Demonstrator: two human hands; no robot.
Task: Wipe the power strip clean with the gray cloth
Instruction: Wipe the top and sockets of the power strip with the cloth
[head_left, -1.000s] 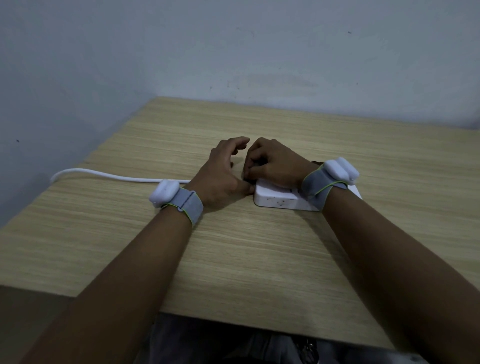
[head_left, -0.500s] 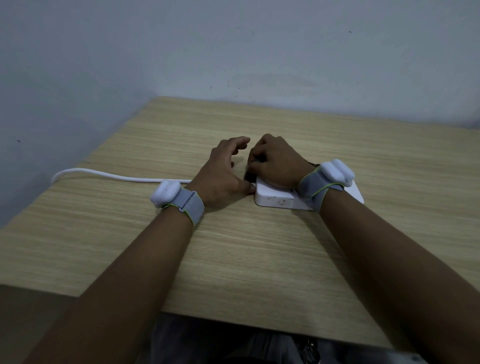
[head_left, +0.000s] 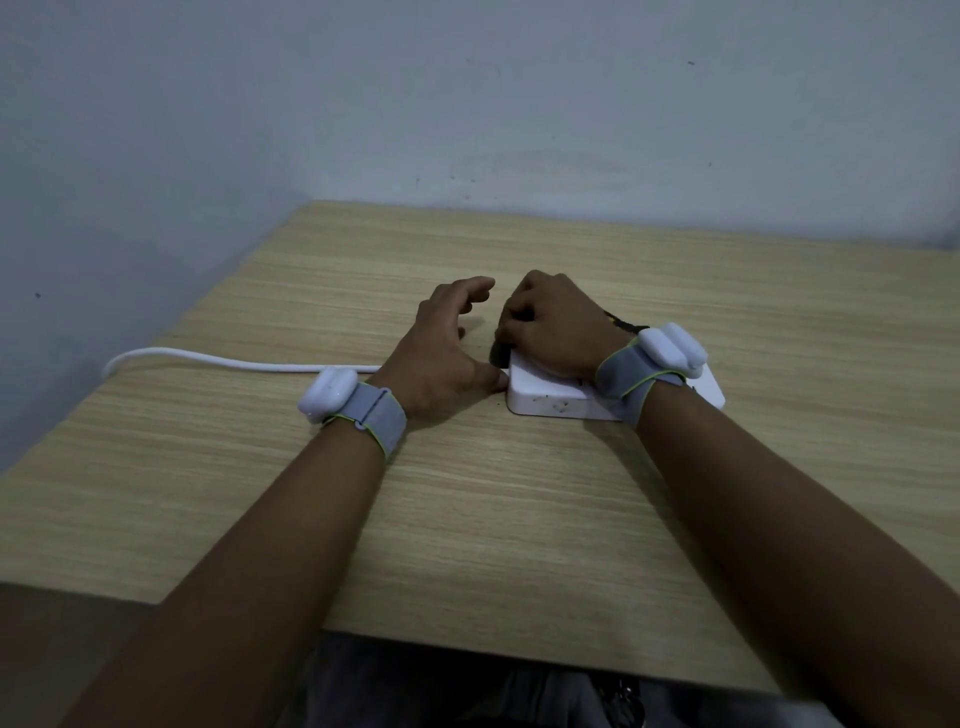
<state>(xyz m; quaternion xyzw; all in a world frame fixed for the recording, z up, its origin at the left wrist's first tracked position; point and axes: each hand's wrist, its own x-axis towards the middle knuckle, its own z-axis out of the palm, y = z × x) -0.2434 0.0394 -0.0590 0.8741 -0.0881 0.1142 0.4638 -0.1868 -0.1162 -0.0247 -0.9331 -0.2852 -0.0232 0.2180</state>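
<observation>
Right hand (head_left: 556, 327) fisted on dark cloth (head_left: 500, 352) atop flat white strip (head_left: 550, 397); left hand (head_left: 441, 353) at nine o'clock, fingers loose, empty.

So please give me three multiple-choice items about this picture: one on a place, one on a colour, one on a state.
1. Where does the right hand rest?
A. on the power strip
B. on the bare table
C. in the air

2. What colour is the cord?
A. black
B. white
C. red

3. How are the left hand fingers?
A. closed in a fist
B. spread open
C. around a cup

Answers:
1 A, the hand lies on the strip's top.
2 B, the cord is white against the wood.
3 B, the fingers are apart and hold nothing.
</observation>
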